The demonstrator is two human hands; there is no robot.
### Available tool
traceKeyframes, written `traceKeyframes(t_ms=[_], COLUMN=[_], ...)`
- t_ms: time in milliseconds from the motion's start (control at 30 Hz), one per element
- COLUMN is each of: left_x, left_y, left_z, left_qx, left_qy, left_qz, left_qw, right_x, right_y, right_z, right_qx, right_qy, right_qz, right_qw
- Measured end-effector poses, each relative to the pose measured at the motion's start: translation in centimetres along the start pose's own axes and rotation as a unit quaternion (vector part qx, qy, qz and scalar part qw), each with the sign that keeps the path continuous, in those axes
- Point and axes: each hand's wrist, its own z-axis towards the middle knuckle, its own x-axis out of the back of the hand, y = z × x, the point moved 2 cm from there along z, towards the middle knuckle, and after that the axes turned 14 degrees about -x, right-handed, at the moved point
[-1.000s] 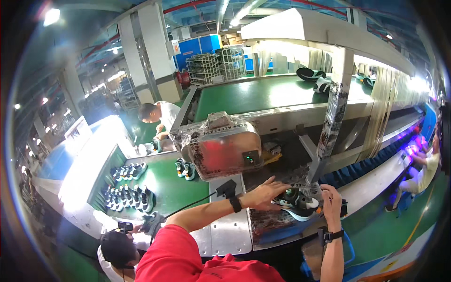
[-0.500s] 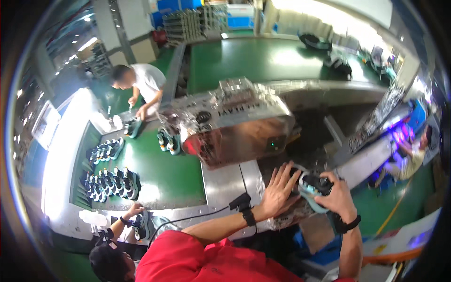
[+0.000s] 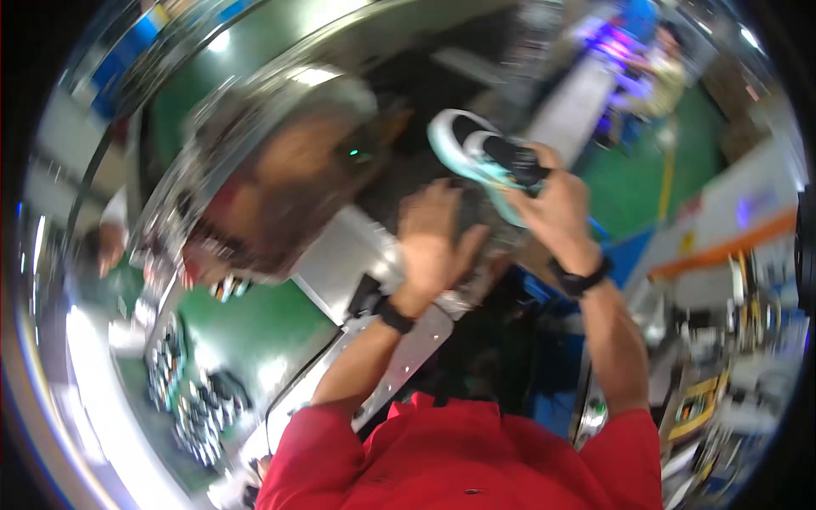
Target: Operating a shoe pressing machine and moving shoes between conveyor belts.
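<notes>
In my right hand (image 3: 558, 206) is a sneaker (image 3: 484, 151), white and mint green with black parts. Its toe points up and to the left, and my fingers and thumb grip it at the heel end. My left hand (image 3: 432, 238) is blurred by motion. Its fingers are stretched out and the thumb stands apart; it holds nothing. The left hand hangs just left of the sneaker, near the end of a metal plate (image 3: 344, 255). A gap separates the hand from the sneaker.
A foil-wrapped machine housing (image 3: 280, 161) with a green light stands left of my hands. Beyond the green belt (image 3: 255, 327) stand several sneakers (image 3: 204, 416). A co-worker (image 3: 654, 76) sits at the far right. Tools and parts lie on a bench (image 3: 714, 374) at the right.
My view has swung to the right. The sneaker is lifted away in my right hand, its toe now up and left. My left hand has come off the sneaker.
</notes>
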Motion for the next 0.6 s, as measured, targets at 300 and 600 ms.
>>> traceKeyframes(t_ms=[300, 600], left_x=[1.4, -7.9], left_y=[16.7, 48.1], left_z=[-2.0, -2.2], left_qx=[0.162, -0.102], left_qy=[-0.076, -0.419], left_qz=[-0.581, -0.673], left_qw=[0.794, 0.601], right_x=[9.7, 28.9], right_y=[8.8, 20.3], right_z=[-20.9, -45.2], right_qx=[-0.238, -0.325], right_qy=[0.114, 0.416], right_qz=[0.531, 0.392], right_qw=[0.805, 0.754])
